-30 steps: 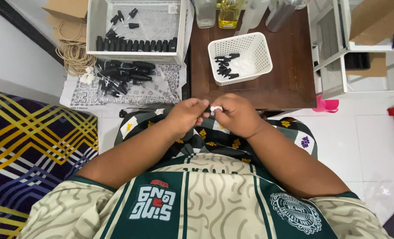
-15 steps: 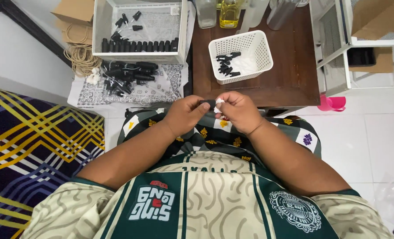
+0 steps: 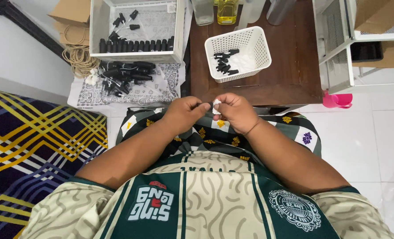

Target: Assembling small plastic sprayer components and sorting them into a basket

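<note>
Head view, looking down over my chest and lap: my left hand (image 3: 186,114) and my right hand (image 3: 236,111) meet just in front of the near edge of the dark wooden table (image 3: 294,66), both pinched together on a small white piece (image 3: 216,105) held between the fingertips; a dark tip shows at my left fingers, though I cannot tell what it is. The piece sits at the point where the two hands touch, above my patterned lap cloth (image 3: 205,132), and is largely covered by my fingers. I judge the step in hand to be a fine two-handed fitting or working of this piece; the next move would call for a steady pinch and small finger motions rather than any reach. On the table, the white perforated basket (image 3: 254,44) holds a few small black caps (image 3: 225,64) and stands well apart from my hands, straight ahead. To my left front, a white bin (image 3: 97,26) holds a row of black parts, and a loose pile of black sprayer parts (image 3: 121,75) lies on a patterned cloth (image 3: 161,90) below it. Open room lies over my lap and between hands and basket; the table edge is close ahead, the white shelf unit (image 3: 338,44) bounds the right, and a pink cup (image 3: 337,100) stands at its foot.
</note>
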